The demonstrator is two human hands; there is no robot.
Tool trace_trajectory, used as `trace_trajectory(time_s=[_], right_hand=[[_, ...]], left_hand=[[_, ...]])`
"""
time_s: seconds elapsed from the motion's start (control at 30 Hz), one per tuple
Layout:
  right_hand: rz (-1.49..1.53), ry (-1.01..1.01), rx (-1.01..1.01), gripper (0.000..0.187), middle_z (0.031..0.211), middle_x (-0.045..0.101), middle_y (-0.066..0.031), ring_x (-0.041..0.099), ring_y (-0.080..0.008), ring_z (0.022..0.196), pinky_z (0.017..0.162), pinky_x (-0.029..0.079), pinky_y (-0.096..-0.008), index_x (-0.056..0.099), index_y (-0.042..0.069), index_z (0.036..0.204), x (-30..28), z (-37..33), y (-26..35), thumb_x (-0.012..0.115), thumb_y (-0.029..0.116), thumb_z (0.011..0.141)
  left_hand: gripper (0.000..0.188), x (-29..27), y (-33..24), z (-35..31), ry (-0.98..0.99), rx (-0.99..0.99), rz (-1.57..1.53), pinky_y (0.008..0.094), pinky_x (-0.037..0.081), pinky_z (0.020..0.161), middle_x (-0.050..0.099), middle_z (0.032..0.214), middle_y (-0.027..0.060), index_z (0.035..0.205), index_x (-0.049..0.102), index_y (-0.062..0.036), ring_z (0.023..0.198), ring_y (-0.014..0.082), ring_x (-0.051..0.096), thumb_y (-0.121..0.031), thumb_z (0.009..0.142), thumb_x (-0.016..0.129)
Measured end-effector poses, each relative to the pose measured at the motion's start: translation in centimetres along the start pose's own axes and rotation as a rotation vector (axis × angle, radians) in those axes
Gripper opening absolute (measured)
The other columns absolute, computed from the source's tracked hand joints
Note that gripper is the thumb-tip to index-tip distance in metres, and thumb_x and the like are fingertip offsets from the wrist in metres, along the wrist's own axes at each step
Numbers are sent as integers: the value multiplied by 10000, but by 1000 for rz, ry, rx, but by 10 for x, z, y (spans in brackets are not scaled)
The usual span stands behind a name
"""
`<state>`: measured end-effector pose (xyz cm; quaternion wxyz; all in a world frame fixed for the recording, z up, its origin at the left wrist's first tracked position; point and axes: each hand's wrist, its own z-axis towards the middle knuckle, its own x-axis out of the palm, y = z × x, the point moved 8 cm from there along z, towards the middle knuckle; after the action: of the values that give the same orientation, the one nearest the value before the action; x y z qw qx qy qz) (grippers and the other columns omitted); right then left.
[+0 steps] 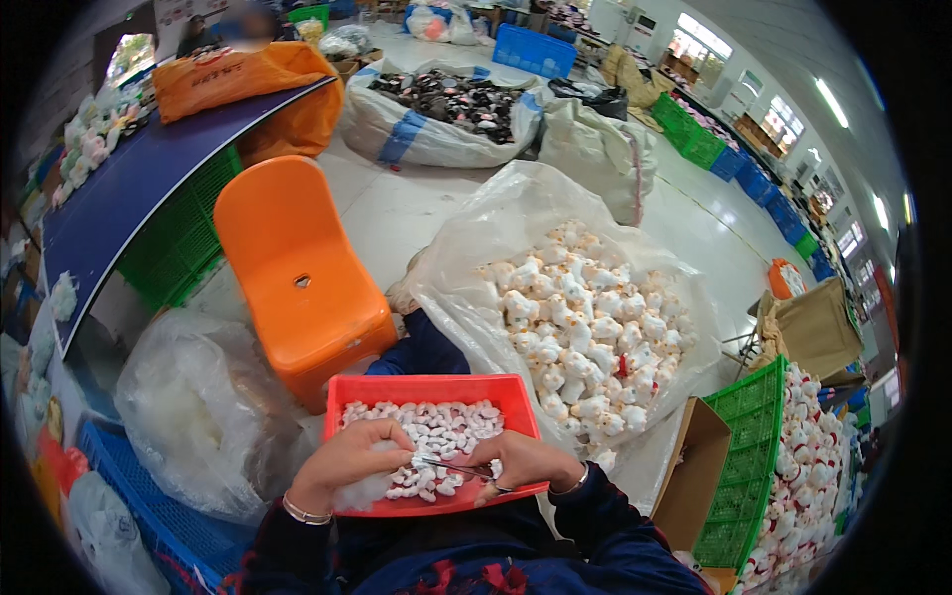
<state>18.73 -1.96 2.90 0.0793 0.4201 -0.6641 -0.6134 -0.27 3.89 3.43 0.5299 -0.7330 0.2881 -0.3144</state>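
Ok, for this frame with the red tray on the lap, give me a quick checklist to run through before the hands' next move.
1. Red tray rests level on the lap: ok.
2. Left hand grips white stuffing: ok.
3. Right hand holds the metal tool: ok.
4. Tool tip meets a small white piece: cannot tell, too small.
5. White pieces all inside the tray: ok.
6. Orange chair apart from the hands: ok.

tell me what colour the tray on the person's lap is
Red: the tray holds small white pieces, seen best in the head view.
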Motion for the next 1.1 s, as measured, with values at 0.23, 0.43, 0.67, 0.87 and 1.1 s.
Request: trace_trajectory(time_s=[0.23, 0.43, 0.67, 0.87, 1.1], right_hand=[[16, 35, 123, 409, 780, 686, -91, 652, -189, 744, 686, 495, -321, 736, 11, 939, -3, -11, -7, 910, 323, 738], [-74, 24, 171, 434, 707, 652, -102, 600, -181, 643, 642, 482, -309, 721, 18, 911, -10, -7, 4, 885, 388, 756], [-118, -11, 238, 418, 731, 685, -121, 655, -196, 655, 646, 507, -308, 762, 51, 958, -17, -21, -11, 874, 400, 758], [-137, -61, 225, 372, 660, 618, -135, 622, -277, 603, 581, 475, -366, 724, 31, 863, -18, -29, -7, 862, 355, 743], [-329, -95, 184, 345, 651, 604, -121, 605, -327, 617, 559, 441, -411, 673, 45, 755, -30, -25, 3, 862, 331, 712]], left_hand=[[248, 9, -1, 2, 58, 50, -232, 247, 515, 806, 680, 1061, 17, 1163, 670, -24, 866, 94, 628, -155, 953, 686], [218, 36, 5, 16, 109, 26, 90, 260, 526, 841, 717, 1027, 34, 1110, 696, 1, 900, 101, 655, -124, 936, 660], [173, 20, 8, 14, -47, 82, 87, 234, 512, 803, 707, 932, 18, 1052, 704, -1, 871, 65, 631, -125, 940, 663], [126, 13, 16, 8, -80, 14, 79, 227, 517, 793, 706, 927, 0, 1015, 723, -23, 869, 62, 636, -99, 914, 716], [167, 29, -4, 20, -70, 133, 154, 246, 537, 799, 711, 951, 40, 1051, 702, -10, 880, 99, 667, -71, 896, 712]])
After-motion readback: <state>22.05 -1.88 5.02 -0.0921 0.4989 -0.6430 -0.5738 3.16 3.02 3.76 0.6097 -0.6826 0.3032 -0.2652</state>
